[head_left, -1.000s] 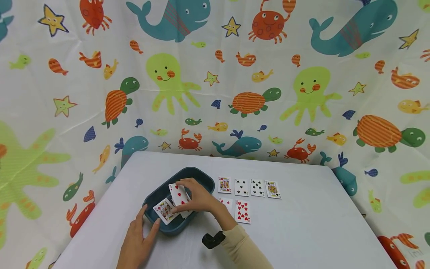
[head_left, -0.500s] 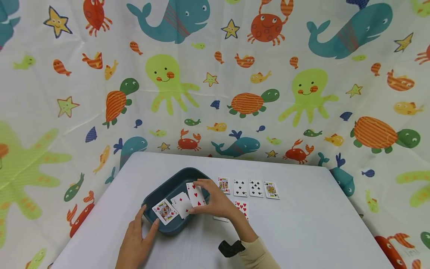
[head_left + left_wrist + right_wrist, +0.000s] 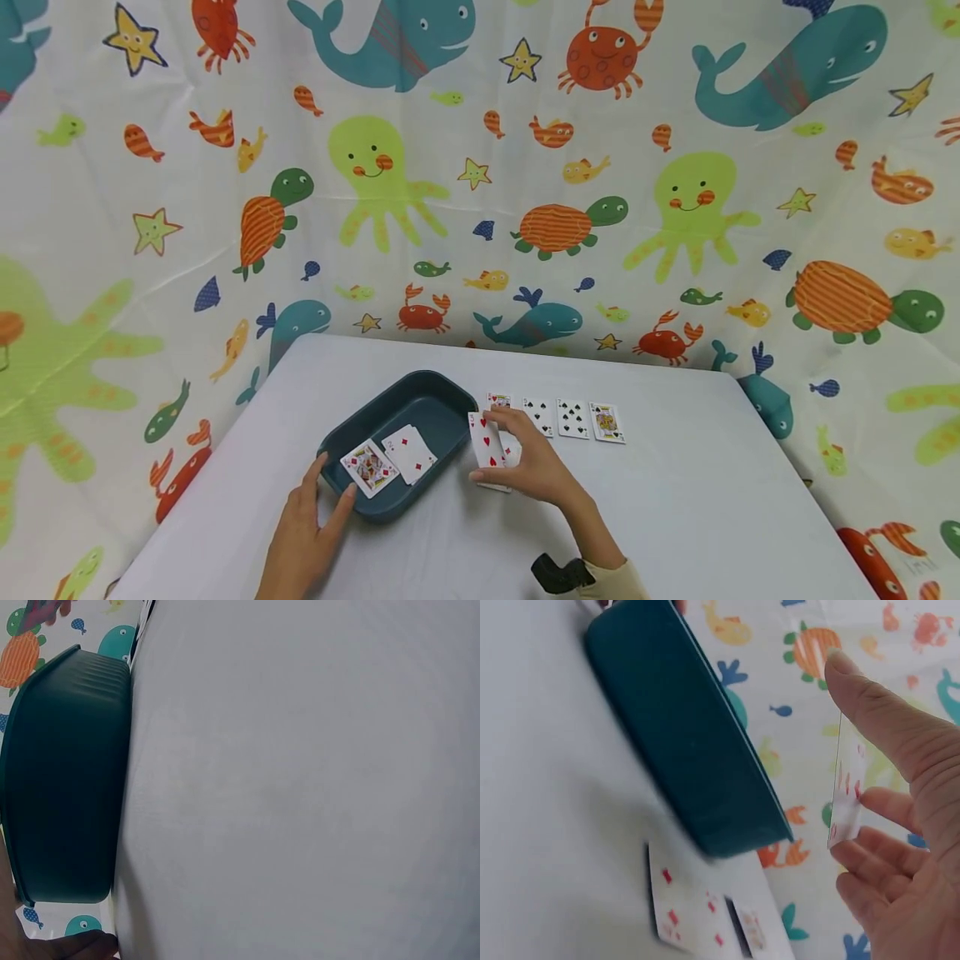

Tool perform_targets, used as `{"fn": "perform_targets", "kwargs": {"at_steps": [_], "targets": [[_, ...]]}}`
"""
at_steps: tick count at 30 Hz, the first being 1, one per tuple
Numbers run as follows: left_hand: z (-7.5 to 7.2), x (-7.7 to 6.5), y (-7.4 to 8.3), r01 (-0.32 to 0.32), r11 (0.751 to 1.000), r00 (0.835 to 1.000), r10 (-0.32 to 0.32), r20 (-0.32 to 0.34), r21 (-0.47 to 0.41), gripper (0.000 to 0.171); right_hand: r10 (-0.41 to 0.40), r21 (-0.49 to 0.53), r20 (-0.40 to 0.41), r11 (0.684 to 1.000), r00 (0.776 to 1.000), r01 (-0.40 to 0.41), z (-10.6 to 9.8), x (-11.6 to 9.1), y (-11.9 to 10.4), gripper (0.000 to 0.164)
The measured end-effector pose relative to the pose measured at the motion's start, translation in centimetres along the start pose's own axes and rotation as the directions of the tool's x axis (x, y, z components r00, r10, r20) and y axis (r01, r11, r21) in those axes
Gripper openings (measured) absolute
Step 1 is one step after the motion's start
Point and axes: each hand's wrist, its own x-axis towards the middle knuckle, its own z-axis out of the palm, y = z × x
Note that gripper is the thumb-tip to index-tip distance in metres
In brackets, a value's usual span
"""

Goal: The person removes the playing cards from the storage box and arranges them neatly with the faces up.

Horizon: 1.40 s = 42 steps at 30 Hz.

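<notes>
My right hand [image 3: 528, 461] pinches a hearts playing card [image 3: 486, 442] between thumb and fingers, just right of the blue-green plastic tub [image 3: 450, 390]. In the right wrist view the held card [image 3: 846, 791] stands nearly edge-on, raised above the table. Under that hand lies a diamonds card [image 3: 682, 907], with another card [image 3: 750, 926] beside it. My left hand [image 3: 302, 533] holds the tub's near left corner, thumb and fingers on either side of it. Inside the tub lie a face card of diamonds [image 3: 370, 468] and a small overlapping pile of diamonds cards [image 3: 409, 454].
Behind the right hand a row of face-up cards runs to the right: a partly covered face card [image 3: 498, 401], two spades cards [image 3: 573, 418] and another face card [image 3: 607, 423]. The white table [image 3: 697, 500] reaches back to a patterned curtain [image 3: 480, 167].
My right hand has carried the hearts card from inside the tub rightward over its rim, toward the cards on the table. The diamonds pile in the tub is uncovered. My left hand has stayed put.
</notes>
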Motion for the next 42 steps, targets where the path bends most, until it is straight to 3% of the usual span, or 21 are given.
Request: {"fn": "perform_targets", "kwargs": {"at_steps": [11,15,21,26,33,42], "targets": [[-0.1,0.0,0.0,-0.005,1.0,1.0,0.005,0.004,0.008,0.083,0.14,-0.088,-0.12,0.985,0.983,-0.151,-3.0,-3.1,2.6,0.087],[0.0,0.0,0.1,-0.005,1.0,1.0,0.005,0.001,0.012,0.083,0.186,-0.144,-0.174,0.967,0.967,-0.212,-3.9,-4.2,4.1,0.087],[-0.1,0.0,0.1,0.018,1.0,1.0,-0.018,0.01,0.011,0.086,0.192,-0.289,-0.247,0.921,0.95,-0.261,-4.5,-5.6,6.4,0.089],[0.0,0.0,0.2,0.025,1.0,0.999,-0.025,0.022,0.008,0.088,0.225,-0.341,-0.259,0.889,0.939,-0.307,-4.8,-6.5,7.6,0.087],[0.0,-0.1,0.3,0.023,1.0,1.0,-0.023,0.017,0.004,0.086,0.22,-0.353,-0.278,0.882,0.935,-0.312,-4.9,-6.9,8.3,0.088],[0.1,-0.1,0.2,0.01,1.0,1.0,-0.01,0.003,0.008,0.086,0.276,-0.354,-0.261,0.864,0.925,-0.358,-4.7,-7.0,9.1,0.086]]}}
